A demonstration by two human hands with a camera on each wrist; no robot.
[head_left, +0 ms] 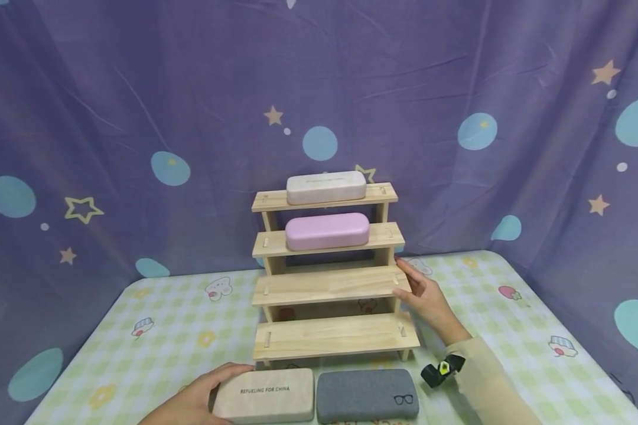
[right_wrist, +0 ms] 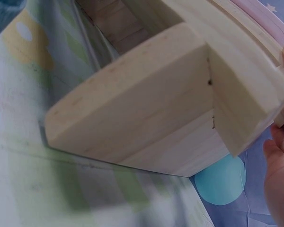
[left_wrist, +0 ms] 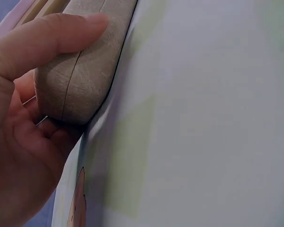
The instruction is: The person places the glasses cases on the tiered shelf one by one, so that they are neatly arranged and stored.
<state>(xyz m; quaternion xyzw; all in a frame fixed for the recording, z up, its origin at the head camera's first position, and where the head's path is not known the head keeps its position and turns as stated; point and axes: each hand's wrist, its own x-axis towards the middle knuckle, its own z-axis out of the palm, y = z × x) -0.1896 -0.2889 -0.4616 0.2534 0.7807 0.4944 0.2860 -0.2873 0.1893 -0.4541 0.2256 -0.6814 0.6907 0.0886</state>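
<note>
The beige case [head_left: 266,401] is a rounded oblong with a finely creased, leather-like skin and a thin seam along its side. It lies in front of the wooden stand [head_left: 332,339], toward the near edge of the table [head_left: 165,342], its long axis running side to side, roughly along the table's far edge; its printed lettering, REFUELING FOR CHINA, reads upright to the person. The left hand [head_left: 199,395] grips its left end, partly closed, thumb over one face and fingers curled round the opposite one.

Just right of it, the grey case [head_left: 364,396], fabric-like with a glasses emblem at its right end, lies nearly in line with it.

The stand is pale grained wood, four stepped boards, its length also side to side. The right hand [head_left: 427,301] holds the right end of the second board from the bottom, thumb at the front edge and fingers toward the back.

The smooth pink case [head_left: 326,232] rests on the next board up, the whitish case [head_left: 326,189] on the top one, both lengthwise.
</note>
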